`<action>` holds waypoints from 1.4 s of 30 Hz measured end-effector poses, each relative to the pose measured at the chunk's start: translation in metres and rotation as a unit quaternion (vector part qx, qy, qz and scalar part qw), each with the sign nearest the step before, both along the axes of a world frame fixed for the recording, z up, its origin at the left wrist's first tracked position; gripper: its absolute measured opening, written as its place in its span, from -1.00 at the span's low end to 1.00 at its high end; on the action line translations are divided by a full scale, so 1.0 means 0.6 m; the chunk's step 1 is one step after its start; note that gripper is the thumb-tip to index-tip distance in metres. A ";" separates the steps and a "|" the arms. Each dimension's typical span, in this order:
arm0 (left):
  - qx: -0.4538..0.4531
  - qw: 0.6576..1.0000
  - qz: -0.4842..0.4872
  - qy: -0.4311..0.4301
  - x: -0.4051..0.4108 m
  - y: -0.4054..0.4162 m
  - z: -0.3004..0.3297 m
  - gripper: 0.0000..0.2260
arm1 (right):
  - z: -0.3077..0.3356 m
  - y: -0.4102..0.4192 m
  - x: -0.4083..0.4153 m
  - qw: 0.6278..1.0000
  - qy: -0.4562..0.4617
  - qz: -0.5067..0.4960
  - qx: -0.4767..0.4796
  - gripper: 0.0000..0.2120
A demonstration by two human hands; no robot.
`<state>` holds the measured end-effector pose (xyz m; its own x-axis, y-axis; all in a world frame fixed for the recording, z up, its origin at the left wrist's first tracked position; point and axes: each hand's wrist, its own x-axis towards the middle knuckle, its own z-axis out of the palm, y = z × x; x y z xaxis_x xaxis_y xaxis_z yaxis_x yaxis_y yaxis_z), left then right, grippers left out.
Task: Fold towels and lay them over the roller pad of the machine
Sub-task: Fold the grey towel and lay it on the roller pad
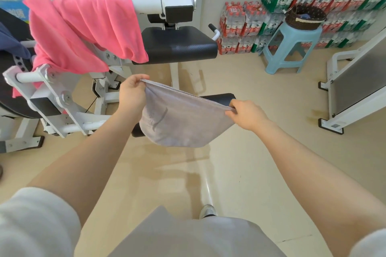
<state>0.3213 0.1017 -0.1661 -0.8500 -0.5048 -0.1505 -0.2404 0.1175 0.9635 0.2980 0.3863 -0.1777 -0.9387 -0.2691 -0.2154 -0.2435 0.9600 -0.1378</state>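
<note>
Both bare forearms extended forward; left hand (133, 92) and right hand (247, 113) each pinching something (thumbs on top), right fingertips apparently curled under.

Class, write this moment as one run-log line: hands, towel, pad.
left hand: pinches grey towel corner | right hand: pinches other corner | towel: held over black roller pad | pink towel: draped on machine

beige glossy floor (261, 81) carries all items. white machine frame (69, 110) stands on it at left on black-capped feet. light blue plastic stool (292, 48) stands at right rear, a dark woven basket (305, 16) on its seat. shrink-wrapped bottle packs (236, 29) are stacked on the floor against the wall. a second white frame (351, 98) rests at far right.
</note>
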 end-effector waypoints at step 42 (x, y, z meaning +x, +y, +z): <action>0.106 0.988 0.107 0.018 0.025 0.110 -0.059 -0.72 | -0.022 0.082 -0.063 0.637 -0.220 -0.499 -0.544 -0.70</action>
<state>0.3365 0.1674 -0.2017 -0.7348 -0.6331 -0.2436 -0.2022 -0.1383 0.9695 0.2599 0.4357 -0.1912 -0.6719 0.2003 -0.7131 0.7062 -0.1171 -0.6983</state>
